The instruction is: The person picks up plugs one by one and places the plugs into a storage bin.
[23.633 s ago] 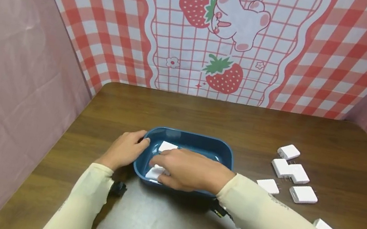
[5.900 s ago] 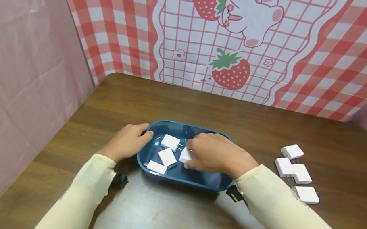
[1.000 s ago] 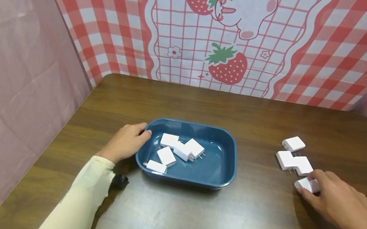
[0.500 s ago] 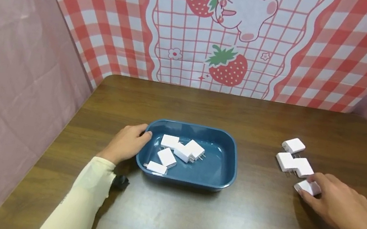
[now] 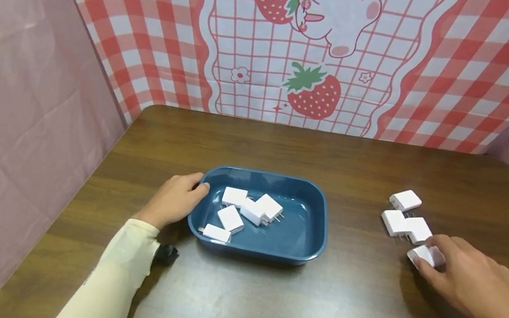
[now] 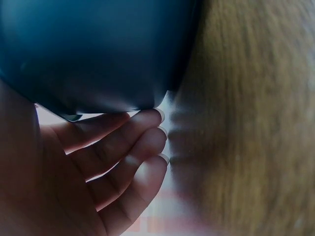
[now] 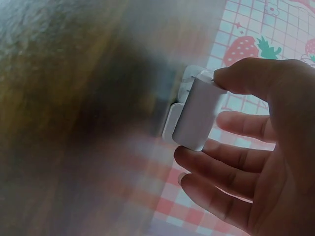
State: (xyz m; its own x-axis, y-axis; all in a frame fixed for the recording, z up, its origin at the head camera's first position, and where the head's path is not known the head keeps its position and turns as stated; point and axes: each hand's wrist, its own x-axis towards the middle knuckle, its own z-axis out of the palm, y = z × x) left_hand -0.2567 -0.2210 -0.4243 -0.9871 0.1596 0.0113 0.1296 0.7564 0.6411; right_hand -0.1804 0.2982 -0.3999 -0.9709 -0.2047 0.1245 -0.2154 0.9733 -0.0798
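Note:
My left hand [image 5: 175, 197] grips the left end of a blue tray [image 5: 318, 233], thumb at the rim and fingers along the outer wall, as the left wrist view shows with the tray wall [image 6: 98, 54]. Several white charger plugs [image 5: 230, 219] lie in the tray's left and middle part. Over on the right, my right hand [image 5: 475, 283] pinches another white charger plug [image 5: 423, 255] between thumb and fingers. In the right wrist view this charger [image 7: 199, 113] stands tilted, its upper end under the thumb. Its prongs are hidden.
Three more white charger plugs [image 5: 418, 230] lie grouped just behind the right hand, two of them touching. The wooden table [image 5: 259, 307] ends at a red checked cloth [image 5: 141, 48] behind; pink cloth [image 5: 2, 109] hangs at the sides.
Earlier the right hand was inside the tray; now it holds a charger at the right. More chargers lie in the tray and fewer on the table. Over the last second, the held charger has tilted slightly.

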